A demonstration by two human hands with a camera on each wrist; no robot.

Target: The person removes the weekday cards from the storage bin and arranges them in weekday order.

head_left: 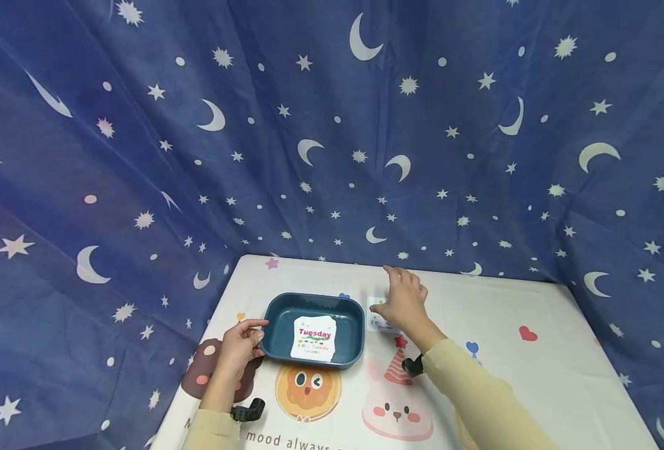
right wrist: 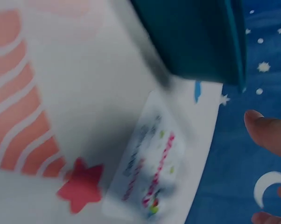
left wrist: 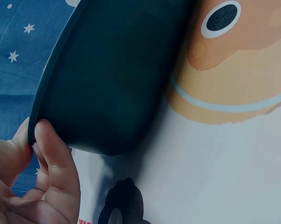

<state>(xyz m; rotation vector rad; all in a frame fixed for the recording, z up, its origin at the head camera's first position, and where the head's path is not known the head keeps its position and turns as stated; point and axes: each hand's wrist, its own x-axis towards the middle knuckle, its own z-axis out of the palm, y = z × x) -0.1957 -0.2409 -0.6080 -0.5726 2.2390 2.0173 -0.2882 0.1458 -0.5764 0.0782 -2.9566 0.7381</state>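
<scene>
A dark teal tray point(head_left: 277, 337) with raised sides sits on the table, and a white card point(head_left: 315, 350) reading "Tuesday" lies inside it. My left hand point(head_left: 237, 349) pinches the tray's left rim between thumb and fingers, which shows close up against the tray wall point(left wrist: 108, 84) in the left wrist view. To the right of the tray, my right hand point(head_left: 404, 305) hovers over a second printed card point(right wrist: 145, 168) lying on the tabletop. Its thumb and fingers are spread apart and hold nothing. Part of that card is hidden by the hand in the head view.
The white tablecloth point(head_left: 523, 375) carries cartoon prints, including a pancake face point(head_left: 307, 390), a rabbit point(head_left: 397, 412) and a red heart point(head_left: 528, 333). A blue curtain point(head_left: 332, 125) with moons and stars hangs behind and beside the table.
</scene>
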